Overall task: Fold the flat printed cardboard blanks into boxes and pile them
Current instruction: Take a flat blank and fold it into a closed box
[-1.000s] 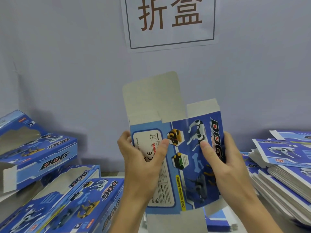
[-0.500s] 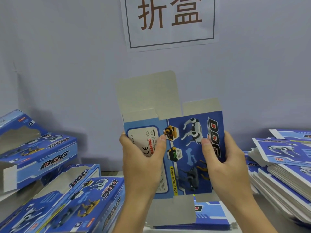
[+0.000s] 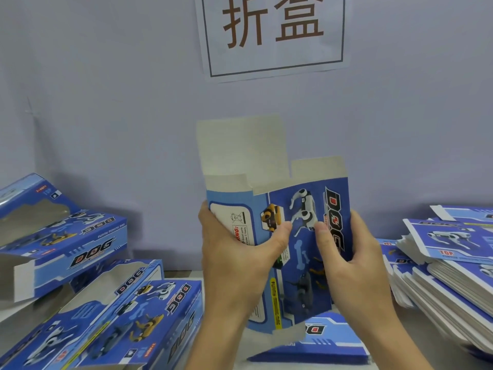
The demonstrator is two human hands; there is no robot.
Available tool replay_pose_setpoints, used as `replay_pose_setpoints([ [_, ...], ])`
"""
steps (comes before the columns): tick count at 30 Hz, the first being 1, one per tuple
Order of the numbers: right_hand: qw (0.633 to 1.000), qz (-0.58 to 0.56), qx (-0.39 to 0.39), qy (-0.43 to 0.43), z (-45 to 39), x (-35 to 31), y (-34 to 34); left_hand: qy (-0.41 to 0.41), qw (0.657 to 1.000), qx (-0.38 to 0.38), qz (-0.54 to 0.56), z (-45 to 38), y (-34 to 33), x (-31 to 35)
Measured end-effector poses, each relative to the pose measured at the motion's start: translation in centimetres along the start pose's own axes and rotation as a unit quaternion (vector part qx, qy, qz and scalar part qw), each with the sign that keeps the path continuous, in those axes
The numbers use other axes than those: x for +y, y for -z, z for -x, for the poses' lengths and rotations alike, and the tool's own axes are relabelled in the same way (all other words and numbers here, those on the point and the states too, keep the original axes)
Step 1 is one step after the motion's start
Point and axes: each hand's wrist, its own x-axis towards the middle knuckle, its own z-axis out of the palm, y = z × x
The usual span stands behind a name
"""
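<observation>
Held blank (image 3: 298, 236) at centre, upright, in front of wall sign (image 3: 274, 36). Folded boxes (image 3: 80, 276) piled at left on worktop (image 3: 184, 275). Flat blank stack (image 3: 450, 265) at right. One blank (image 3: 330, 343) lies flat below held blank, btwn both piles.

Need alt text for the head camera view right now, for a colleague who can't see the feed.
Both hands, left hand and right hand, hold a blue printed box blank upright, its top flaps open. Folded boxes are piled on the left, flat blanks on the right.
</observation>
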Motion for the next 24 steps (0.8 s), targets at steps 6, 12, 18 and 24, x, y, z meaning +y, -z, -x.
replay_pose_setpoints([
  [6, 0.995, -0.069, -0.068, -0.031, 0.1, 0.0, -0.3, -0.026, 0.985, -0.148, 0.087, 1.1, -1.3, 1.6],
  [12, 0.990, -0.086, -0.093, -0.058, -0.6, -1.2, 1.7, 0.016, 0.980, -0.152, 0.126, 0.4, 0.4, 1.6],
  [18, 0.987, -0.103, -0.120, -0.019, -1.2, -3.0, 3.2, 0.123, 0.953, -0.211, 0.179, 0.3, 2.4, 0.4],
  [24, 0.986, -0.098, -0.137, 0.010, -1.3, -4.4, 2.6, 0.000, 0.961, -0.201, 0.192, 0.0, 1.7, 1.4],
])
